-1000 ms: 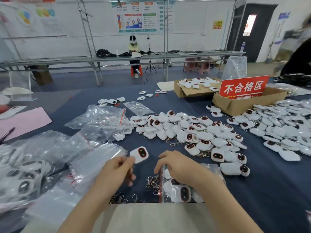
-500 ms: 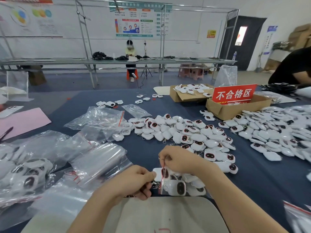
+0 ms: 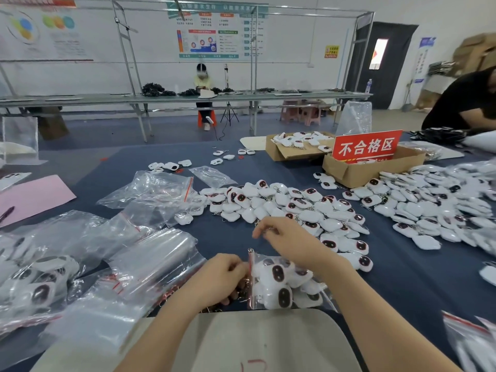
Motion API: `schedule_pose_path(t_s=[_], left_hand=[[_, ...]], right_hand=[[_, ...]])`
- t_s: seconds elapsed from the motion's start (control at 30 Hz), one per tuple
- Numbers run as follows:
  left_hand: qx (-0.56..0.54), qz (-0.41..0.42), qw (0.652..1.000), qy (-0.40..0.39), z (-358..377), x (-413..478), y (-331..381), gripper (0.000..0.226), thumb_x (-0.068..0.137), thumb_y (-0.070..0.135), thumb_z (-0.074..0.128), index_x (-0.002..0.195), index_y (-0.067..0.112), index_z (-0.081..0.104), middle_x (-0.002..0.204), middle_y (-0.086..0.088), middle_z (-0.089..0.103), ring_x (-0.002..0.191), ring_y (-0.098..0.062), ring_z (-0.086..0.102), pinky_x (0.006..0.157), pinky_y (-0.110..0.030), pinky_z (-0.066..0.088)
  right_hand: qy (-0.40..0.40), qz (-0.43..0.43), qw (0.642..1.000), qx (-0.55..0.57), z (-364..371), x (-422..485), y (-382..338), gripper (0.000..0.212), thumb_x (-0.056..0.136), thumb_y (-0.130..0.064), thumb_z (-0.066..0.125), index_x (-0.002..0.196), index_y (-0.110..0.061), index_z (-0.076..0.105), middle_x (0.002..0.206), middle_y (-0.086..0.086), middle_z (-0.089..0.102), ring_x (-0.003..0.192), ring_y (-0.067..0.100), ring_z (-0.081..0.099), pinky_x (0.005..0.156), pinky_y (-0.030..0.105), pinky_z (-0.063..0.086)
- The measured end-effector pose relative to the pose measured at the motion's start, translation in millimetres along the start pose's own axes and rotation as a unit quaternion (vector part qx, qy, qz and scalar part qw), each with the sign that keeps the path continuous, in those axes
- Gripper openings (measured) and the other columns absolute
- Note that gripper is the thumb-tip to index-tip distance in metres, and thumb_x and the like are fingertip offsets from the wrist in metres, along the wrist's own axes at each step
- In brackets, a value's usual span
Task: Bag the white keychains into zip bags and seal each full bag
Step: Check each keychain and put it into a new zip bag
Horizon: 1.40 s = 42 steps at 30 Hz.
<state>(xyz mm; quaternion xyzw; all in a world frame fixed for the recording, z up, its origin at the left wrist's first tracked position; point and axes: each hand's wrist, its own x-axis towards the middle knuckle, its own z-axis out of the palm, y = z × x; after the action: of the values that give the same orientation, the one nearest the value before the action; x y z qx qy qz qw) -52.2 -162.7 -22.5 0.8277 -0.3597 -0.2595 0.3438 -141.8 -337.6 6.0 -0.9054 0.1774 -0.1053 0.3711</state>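
Out at two o'clock on the table, a red sign (image 3: 366, 147) stands in a cardboard box (image 3: 357, 171) and reads 不合格区 in big white characters; the smaller line beneath it is too cut off to read. At six o'clock, red handwritten strokes on the pale board (image 3: 268, 342) run off the edge. The wall posters (image 3: 209, 36) and yellow notice (image 3: 331, 51) at twelve are too blurred.

The left hand (image 3: 222, 277) and right hand (image 3: 291, 238) are bare, as are the 2 forearms (image 3: 375, 312), uncovered along all the length that shows.
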Motion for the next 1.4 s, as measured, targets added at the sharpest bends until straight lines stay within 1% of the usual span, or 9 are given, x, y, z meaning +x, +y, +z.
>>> schedule_pose_path(t_s=[0.13,0.23,0.33,0.47,0.63,0.87,1.03,1.27,1.4], left_hand=[[-0.087,-0.031,0.995,0.048,-4,4,-13,0.022,0.102,0.025,0.052,0.093,0.01,0.066,0.066,0.005,0.07,0.052,-0.016,0.062,0.047,-0.027,0.05],[-0.105,-0.02,0.989,0.099,-4,11,-14,0.017,0.102,0.021,0.054,0.092,0.013,0.066,0.065,0.004,0.069,0.049,-0.013,0.061,0.044,-0.025,0.047],[-0.088,0.009,0.987,0.136,-1,21,-10,0.014,0.102,0.024,0.053,0.095,0.021,0.065,0.073,0.004,0.07,0.051,-0.008,0.062,0.05,-0.026,0.049],[-0.026,0.042,0.987,0.153,2,46,-1,0.01,0.102,0.025,0.052,0.105,0.03,0.059,0.097,0.009,0.066,0.077,-0.008,0.066,0.077,-0.032,0.055],[0.087,0.099,0.988,0.082,11,88,27,0.037,0.102,0.031,0.054,0.138,0.024,0.051,0.111,0.005,0.061,0.09,-0.003,0.057,0.076,-0.018,0.042],[0.215,0.125,0.967,-0.058,39,126,72,0.044,0.095,0.043,0.066,0.126,0.012,0.06,0.106,-0.003,0.065,0.092,-0.017,0.059,0.083,-0.035,0.05],[0.088,0.062,0.993,-0.048,37,130,63,0.027,0.089,0.033,0.075,0.1,0.013,0.062,0.08,0.001,0.061,0.069,-0.013,0.053,0.062,-0.027,0.04],[-0.074,0.137,0.982,0.105,28,103,54,0.009,0.094,0.027,0.069,0.103,0.027,0.067,0.094,0.004,0.071,0.081,-0.009,0.062,0.072,-0.024,0.046],[-0.194,0.187,0.948,0.169,19,84,50,0.011,0.099,0.024,0.064,0.1,0.031,0.072,0.089,0.014,0.074,0.077,0.005,0.062,0.071,-0.011,0.048]], right_hand=[[0.099,0.036,0.992,0.068,-9,2,18,0.037,0.098,-0.008,0.043,0.092,-0.038,0.066,0.098,-0.017,0.069,0.065,-0.009,0.057,0.058,0.009,0.041],[0.155,0.088,0.973,0.144,-9,6,33,0.031,0.101,-0.011,0.044,0.103,-0.034,0.066,0.104,-0.015,0.066,0.089,0.0,0.061,0.067,0.013,0.042],[0.187,0.159,0.949,0.199,-6,11,47,0.028,0.101,-0.013,0.043,0.111,-0.026,0.065,0.08,-0.008,0.059,0.066,0.007,0.052,0.059,0.021,0.041],[0.198,0.209,0.918,0.271,-6,19,60,0.022,0.101,-0.012,0.046,0.112,-0.017,0.064,0.082,0.004,0.061,0.068,0.015,0.052,0.064,0.029,0.047],[0.198,0.212,0.908,0.304,-11,23,69,0.025,0.101,-0.008,0.039,0.103,-0.016,0.062,0.102,0.002,0.067,0.068,0.014,0.059,0.056,0.022,0.056],[0.185,0.203,0.911,0.309,-14,23,76,0.033,0.098,-0.004,0.036,0.095,-0.022,0.063,0.101,-0.001,0.068,0.07,0.016,0.064,0.056,0.023,0.058],[0.179,0.201,0.911,0.313,-15,24,75,0.027,0.1,-0.01,0.041,0.098,-0.023,0.064,0.101,0.001,0.067,0.069,0.014,0.062,0.059,0.024,0.059],[0.165,0.068,0.922,0.344,-9,31,59,0.018,0.101,-0.022,0.059,0.115,-0.02,0.07,0.077,-0.009,0.075,0.067,0.002,0.068,0.064,0.017,0.057],[0.147,-0.038,0.938,0.311,-17,36,41,0.012,0.101,-0.02,0.061,0.1,-0.025,0.071,0.078,-0.012,0.075,0.068,0.009,0.072,0.061,0.019,0.057]])
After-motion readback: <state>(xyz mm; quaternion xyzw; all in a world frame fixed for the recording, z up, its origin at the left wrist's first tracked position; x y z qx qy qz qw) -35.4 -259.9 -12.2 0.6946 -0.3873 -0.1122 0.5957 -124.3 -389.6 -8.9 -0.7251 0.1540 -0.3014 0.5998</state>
